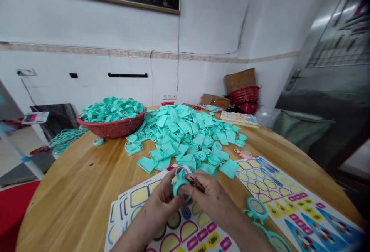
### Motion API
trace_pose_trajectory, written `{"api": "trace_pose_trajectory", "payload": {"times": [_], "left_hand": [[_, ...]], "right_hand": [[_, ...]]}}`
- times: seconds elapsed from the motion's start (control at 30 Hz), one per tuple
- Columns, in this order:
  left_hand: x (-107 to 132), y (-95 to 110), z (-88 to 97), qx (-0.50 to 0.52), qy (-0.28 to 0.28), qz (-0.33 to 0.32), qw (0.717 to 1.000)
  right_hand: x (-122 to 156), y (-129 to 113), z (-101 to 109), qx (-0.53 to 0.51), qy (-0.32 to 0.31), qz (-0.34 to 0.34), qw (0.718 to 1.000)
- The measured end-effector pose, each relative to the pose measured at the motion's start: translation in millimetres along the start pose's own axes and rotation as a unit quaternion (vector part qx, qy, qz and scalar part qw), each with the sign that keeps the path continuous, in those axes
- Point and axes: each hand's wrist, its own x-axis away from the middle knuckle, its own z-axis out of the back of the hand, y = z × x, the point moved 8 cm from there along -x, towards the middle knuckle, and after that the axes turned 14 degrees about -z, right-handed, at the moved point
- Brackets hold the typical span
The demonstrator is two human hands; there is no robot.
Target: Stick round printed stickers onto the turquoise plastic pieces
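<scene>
- So, the teal plastic ring (180, 187) is clenched in the left hand (164, 202), its rim held up between thumb and fingers.
- The right hand (211, 198) pinches a thin dark sliver (198, 184), its tip at the ring's face; what it is, I cannot tell.
- Both forearms reach in from the bottom, over sticker sheets (139, 196).
- Loose teal pieces (179, 140) spread just ahead across the wooden table (72, 190), beyond them a red basket (112, 129).
</scene>
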Motion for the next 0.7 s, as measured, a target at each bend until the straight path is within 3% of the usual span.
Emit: {"api": "trace_pose_trajectory", "payload": {"times": [0.23, 0.3, 0.4, 0.57, 0.7], "left_hand": [[-2.7, -5.8, 7.5, -0.025, 0.024, -0.007, 0.999], [-0.7, -4.2, 1.5, -0.015, 0.000, -0.007, 1.000], [2.3, 3.0, -3.6, -0.004, -0.011, -0.009, 1.000], [1.4, 26.6, 23.3, -0.048, 0.128, -0.059, 0.989], [-0.9, 30.7, 52.4, -0.052, 0.205, -0.090, 0.973]], "right_hand": [[7.1, -18.2, -4.0, 0.077, 0.049, 0.059, 0.994], [6.4, -20.4, 4.2, 0.087, 0.052, 0.055, 0.993], [6.1, -15.1, 34.7, 0.112, 0.073, 0.038, 0.990], [6.5, 36.8, 102.7, 0.179, 0.117, -0.018, 0.977], [7.5, 95.8, 131.3, 0.236, 0.129, -0.060, 0.961]]}}
